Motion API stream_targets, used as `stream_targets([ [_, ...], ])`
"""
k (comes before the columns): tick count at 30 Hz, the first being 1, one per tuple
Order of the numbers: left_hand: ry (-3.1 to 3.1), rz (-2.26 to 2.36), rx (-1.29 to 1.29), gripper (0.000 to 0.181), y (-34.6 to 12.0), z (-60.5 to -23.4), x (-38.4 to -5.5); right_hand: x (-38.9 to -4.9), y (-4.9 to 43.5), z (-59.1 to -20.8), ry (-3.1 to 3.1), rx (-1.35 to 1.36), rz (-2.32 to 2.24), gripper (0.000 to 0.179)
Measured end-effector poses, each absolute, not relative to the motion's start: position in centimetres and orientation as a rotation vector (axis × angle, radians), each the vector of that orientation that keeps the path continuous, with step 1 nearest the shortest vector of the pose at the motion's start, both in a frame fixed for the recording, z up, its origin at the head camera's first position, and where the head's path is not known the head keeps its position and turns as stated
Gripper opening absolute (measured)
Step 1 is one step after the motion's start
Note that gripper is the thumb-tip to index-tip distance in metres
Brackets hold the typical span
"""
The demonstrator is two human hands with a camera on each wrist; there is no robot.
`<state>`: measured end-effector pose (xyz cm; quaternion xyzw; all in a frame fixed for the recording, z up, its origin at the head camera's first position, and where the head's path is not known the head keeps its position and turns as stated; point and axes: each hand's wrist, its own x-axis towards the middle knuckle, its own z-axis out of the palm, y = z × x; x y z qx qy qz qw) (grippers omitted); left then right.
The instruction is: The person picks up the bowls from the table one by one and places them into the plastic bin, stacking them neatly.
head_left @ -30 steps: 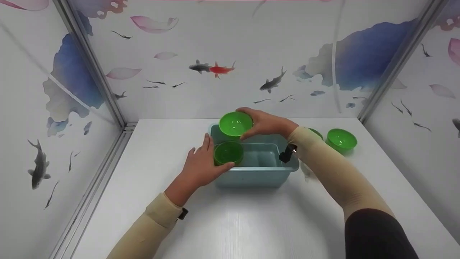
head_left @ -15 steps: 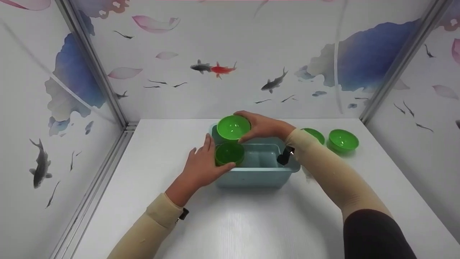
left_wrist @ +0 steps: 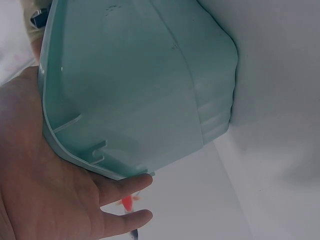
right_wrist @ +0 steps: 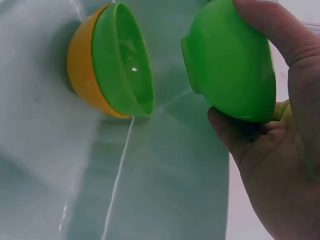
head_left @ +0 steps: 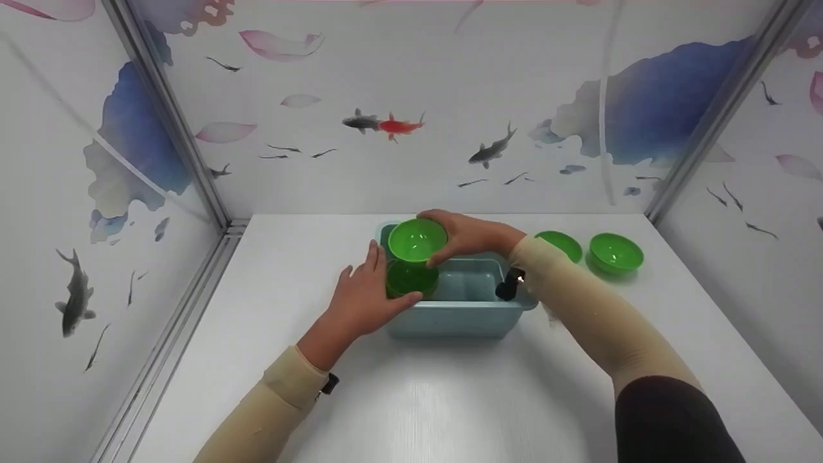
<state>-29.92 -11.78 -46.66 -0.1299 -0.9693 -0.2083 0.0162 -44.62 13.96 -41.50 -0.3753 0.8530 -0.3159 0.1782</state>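
My right hand (head_left: 472,236) grips a green bowl (head_left: 418,240) by its side, mouth up, over the left part of a light blue plastic basin (head_left: 463,319). Below it, inside the basin, sits another green bowl (right_wrist: 122,62), nested in an orange bowl (right_wrist: 82,65), as the right wrist view shows. A gap separates the held bowl (right_wrist: 232,65) from this stack. My left hand (head_left: 363,296) rests along the basin's left rim with fingers extended and thumb at the front edge; in the left wrist view, its palm (left_wrist: 45,185) lies beside the basin's outer wall (left_wrist: 130,90).
To the right of the basin, two more green bowls stand on the white table (head_left: 296,257): one (head_left: 615,253) in full view, the other (head_left: 560,245) partly behind my right forearm. A small pale item (head_left: 553,316) shows beneath that forearm. Printed wall panels (head_left: 411,77) enclose the table.
My right hand has lowered the green bowl towards the stack inside the basin. My left hand keeps its place at the rim. More of the bowl behind my right forearm shows.
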Motion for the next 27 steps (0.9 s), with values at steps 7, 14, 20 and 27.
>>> stream_targets([
  [7,-3.012,-0.632,-0.406,0.128,-11.8,-46.7,-29.8,-44.6,13.8,-41.9,2.405,-1.095,-0.83,0.106],
  [14,-2.994,-0.644,-0.408,0.125,-11.8,-46.8,-29.9,-44.7,13.3,-42.4,2.414,-1.105,-0.753,0.106],
  [20,-3.003,-0.623,-0.412,0.127,-11.8,-46.7,-29.8,-44.6,12.9,-42.8,2.434,-1.125,-0.698,0.104],
  [27,-3.008,-0.632,-0.415,0.126,-11.9,-46.7,-29.8,-44.7,12.5,-43.4,2.445,-1.127,-0.662,0.1],
])
